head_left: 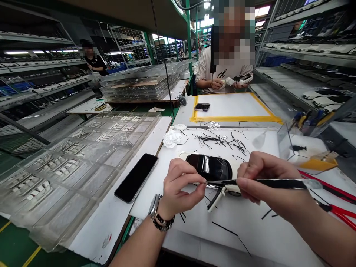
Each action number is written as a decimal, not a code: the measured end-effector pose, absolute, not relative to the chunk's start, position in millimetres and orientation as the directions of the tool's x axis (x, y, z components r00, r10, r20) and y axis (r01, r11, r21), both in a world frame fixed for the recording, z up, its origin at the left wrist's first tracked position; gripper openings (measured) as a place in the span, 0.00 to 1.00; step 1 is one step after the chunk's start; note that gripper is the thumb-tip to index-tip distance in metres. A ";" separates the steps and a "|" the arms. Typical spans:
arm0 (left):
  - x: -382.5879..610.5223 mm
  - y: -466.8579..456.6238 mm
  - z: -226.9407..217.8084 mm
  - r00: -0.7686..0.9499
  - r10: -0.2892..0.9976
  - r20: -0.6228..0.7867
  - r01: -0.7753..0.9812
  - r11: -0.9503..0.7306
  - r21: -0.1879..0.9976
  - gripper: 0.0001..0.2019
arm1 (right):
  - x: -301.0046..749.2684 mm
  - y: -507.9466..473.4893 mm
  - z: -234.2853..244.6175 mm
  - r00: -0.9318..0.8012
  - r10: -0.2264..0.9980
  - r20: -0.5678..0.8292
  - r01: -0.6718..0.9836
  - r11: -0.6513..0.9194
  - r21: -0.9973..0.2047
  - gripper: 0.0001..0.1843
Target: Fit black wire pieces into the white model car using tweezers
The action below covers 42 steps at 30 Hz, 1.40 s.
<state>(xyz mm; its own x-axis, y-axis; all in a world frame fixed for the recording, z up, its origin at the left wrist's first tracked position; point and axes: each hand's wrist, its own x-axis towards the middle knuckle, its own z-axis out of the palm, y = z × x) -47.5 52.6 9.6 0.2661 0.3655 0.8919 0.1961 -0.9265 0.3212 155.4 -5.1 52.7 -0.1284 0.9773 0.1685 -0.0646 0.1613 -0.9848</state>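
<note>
A cream model car [235, 167] with a glossy black roof stands on the white work surface, its near-side door [215, 200] swung out. My right hand [261, 178] is closed round a slim black pointed tool [280, 184], whose tip reaches left along the car's near side. At that tip, my left hand [183, 185] pinches with thumb and forefinger; what it holds is too small to make out. Both hands are just in front of the car. Thin black strips [222, 141] lie piled behind it, and a few more [225, 227] are scattered in front.
A phone [136, 178] lies left of my left hand, beside a clear compartment tray [91, 155] of white parts. Crumpled tissue [172, 136] is behind. Red-handled pliers [339, 211] and a clear tool box [303, 148] flank the right. A co-worker [225, 70] handles another model opposite.
</note>
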 end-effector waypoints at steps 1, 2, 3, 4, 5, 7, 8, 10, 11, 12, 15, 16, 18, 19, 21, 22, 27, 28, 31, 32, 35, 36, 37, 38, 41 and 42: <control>-47.5 52.5 9.6 0.265 0.366 0.892 0.194 -0.926 0.323 0.07 | 155.0 -4.7 52.2 -0.127 0.977 0.170 -0.061 0.163 -0.985 0.14; -47.6 52.5 9.5 0.265 0.368 0.891 0.192 -0.926 0.325 0.07 | 154.6 -4.3 51.7 -0.124 0.978 0.170 -0.055 0.164 -0.985 0.14; -47.6 52.4 9.4 0.264 0.371 0.890 0.191 -0.925 0.329 0.07 | 154.2 -3.8 51.1 -0.124 0.977 0.172 -0.048 0.167 -0.985 0.14; -47.6 52.4 9.3 0.264 0.374 0.889 0.190 -0.924 0.332 0.07 | 154.2 -3.3 50.6 -0.122 0.977 0.176 -0.041 0.172 -0.984 0.14; -47.7 52.5 9.0 0.263 0.378 0.888 0.190 -0.922 0.336 0.06 | 154.6 -2.8 50.1 -0.121 0.976 0.183 -0.033 0.180 -0.983 0.14; -47.8 52.6 8.2 0.257 0.391 0.884 0.192 -0.917 0.350 0.06 | 157.6 -1.7 49.8 -0.118 0.971 0.210 -0.011 0.210 -0.978 0.14; -47.9 52.7 7.7 0.251 0.400 0.881 0.195 -0.913 0.359 0.06 | 160.3 -0.9 49.8 -0.124 0.965 0.229 0.002 0.231 -0.973 0.13; -48.0 52.8 6.7 0.234 0.421 0.876 0.202 -0.903 0.380 0.06 | 167.3 1.0 49.4 -0.158 0.951 0.268 0.022 0.274 -0.961 0.11; -48.0 52.9 6.3 0.226 0.431 0.874 0.206 -0.898 0.390 0.06 | 171.0 2.1 49.0 -0.188 0.938 0.290 0.020 0.299 -0.954 0.10; -48.1 52.9 6.1 0.220 0.437 0.872 0.207 -0.895 0.396 0.06 | 174.3 3.2 48.2 -0.226 0.922 0.314 0.011 0.325 -0.946 0.09; -48.0 52.7 6.4 0.216 0.438 0.873 0.203 -0.894 0.398 0.06 | 179.7 6.0 44.9 -0.339 0.870 0.359 -0.008 0.378 -0.926 0.09; -48.0 52.7 6.7 0.218 0.435 0.874 0.201 -0.896 0.396 0.06 | 179.8 6.5 43.9 -0.370 0.857 0.359 -0.004 0.385 -0.923 0.10; -47.9 52.6 7.3 0.220 0.435 0.873 0.198 -0.897 0.396 0.06 | 178.5 7.1 42.5 -0.407 0.845 0.348 0.010 0.385 -0.923 0.10; -47.9 52.5 7.5 0.220 0.436 0.873 0.195 -0.896 0.398 0.07 | 177.7 7.3 42.0 -0.414 0.843 0.345 0.011 0.384 -0.923 0.10; -47.8 52.6 7.6 0.218 0.436 0.873 0.188 -0.897 0.401 0.07 | 176.6 7.9 41.2 -0.415 0.840 0.349 0.006 0.387 -0.922 0.10; -47.8 52.6 7.4 0.218 0.434 0.874 0.184 -0.898 0.400 0.07 | 176.3 8.2 40.8 -0.411 0.840 0.353 0.002 0.388 -0.922 0.10; -47.9 52.8 6.6 0.218 0.432 0.875 0.177 -0.899 0.400 0.07 | 176.0 9.6 38.4 -0.400 0.846 0.353 -0.016 0.379 -0.925 0.09; -48.1 52.8 6.4 0.218 0.432 0.875 0.176 -0.899 0.400 0.07 | 175.9 9.7 38.2 -0.402 0.846 0.350 -0.014 0.377 -0.926 0.09; -48.4 52.8 6.3 0.219 0.434 0.874 0.175 -0.898 0.403 0.07 | 176.6 9.9 38.0 -0.409 0.848 0.338 -0.007 0.368 -0.930 0.09; -48.4 52.7 6.4 0.218 0.437 0.872 0.177 -0.897 0.405 0.07 | 177.1 10.1 37.8 -0.411 0.847 0.337 -0.006 0.367 -0.930 0.08; -48.2 52.4 6.9 0.215 0.443 0.870 0.189 -0.893 0.408 0.06 | 178.4 10.5 37.2 -0.404 0.844 0.353 -0.020 0.377 -0.926 0.08; -48.1 52.3 7.1 0.214 0.444 0.870 0.194 -0.892 0.408 0.06 | 178.5 10.4 36.9 -0.401 0.842 0.361 -0.027 0.383 -0.923 0.08; -48.1 52.3 7.2 0.213 0.444 0.870 0.198 -0.892 0.407 0.05 | 178.4 10.3 36.7 -0.398 0.842 0.365 -0.031 0.385 -0.922 0.08; -48.1 52.2 7.3 0.213 0.445 0.870 0.201 -0.891 0.407 0.05 | 178.1 10.1 36.6 -0.399 0.842 0.365 -0.031 0.385 -0.922 0.08; -48.3 52.2 7.4 0.215 0.446 0.869 0.202 -0.891 0.408 0.05 | 177.0 9.5 36.6 -0.408 0.846 0.344 -0.012 0.371 -0.928 0.08; -48.4 52.1 7.4 0.215 0.446 0.869 0.202 -0.891 0.408 0.05 | 176.9 9.5 36.7 -0.410 0.847 0.337 -0.004 0.368 -0.930 0.08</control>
<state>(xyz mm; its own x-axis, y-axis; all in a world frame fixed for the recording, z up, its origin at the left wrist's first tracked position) -48.4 52.1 7.4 0.2152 0.4464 0.8686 0.2019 -0.8905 0.4077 176.9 9.5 36.7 -0.4100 0.8475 0.3373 -0.0042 0.3680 -0.9298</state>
